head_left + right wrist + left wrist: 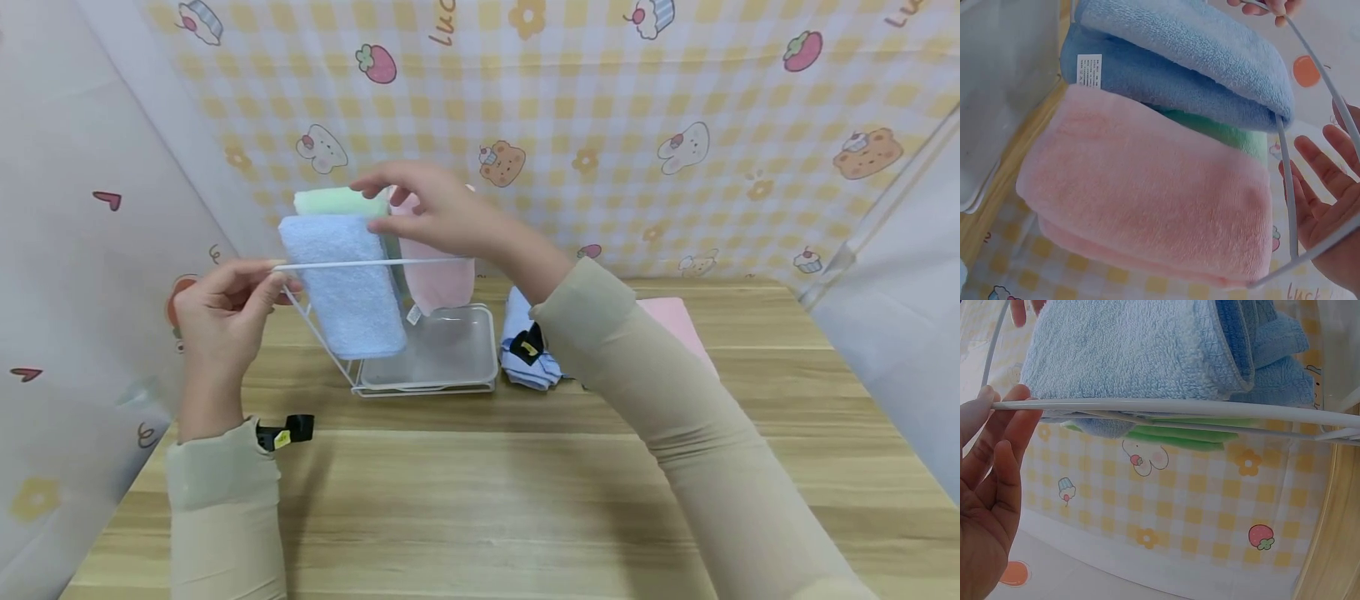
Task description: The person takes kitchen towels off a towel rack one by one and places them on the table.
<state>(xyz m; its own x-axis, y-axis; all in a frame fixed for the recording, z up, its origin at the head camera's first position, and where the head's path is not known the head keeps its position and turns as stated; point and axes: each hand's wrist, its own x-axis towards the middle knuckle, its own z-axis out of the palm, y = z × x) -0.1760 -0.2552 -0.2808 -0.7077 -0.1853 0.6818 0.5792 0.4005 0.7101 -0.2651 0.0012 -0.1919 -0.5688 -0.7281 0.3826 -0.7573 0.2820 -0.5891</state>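
My left hand [220,317] pinches the upper corner of a white wire rack [337,266] between thumb and fingers. Over the rack hangs a folded light-blue towel [341,300], with a green towel [330,200] behind it. To their right hangs a pink towel [1154,187]. Above the rack, my right hand [438,208] has its fingers extended, close to the tops of the blue and pink towels. In the right wrist view its palm faces the rack bars and seems to grip nothing. A white label [1089,70] shows on the blue towel's lower layer.
A pale tray [457,346] sits in the rack's base on the wooden table [450,500]. Right of it lies a bunched blue cloth [532,372]. A flat pink item [675,323] is partly hidden by my right sleeve. Behind stands a yellow checked curtain [585,100].
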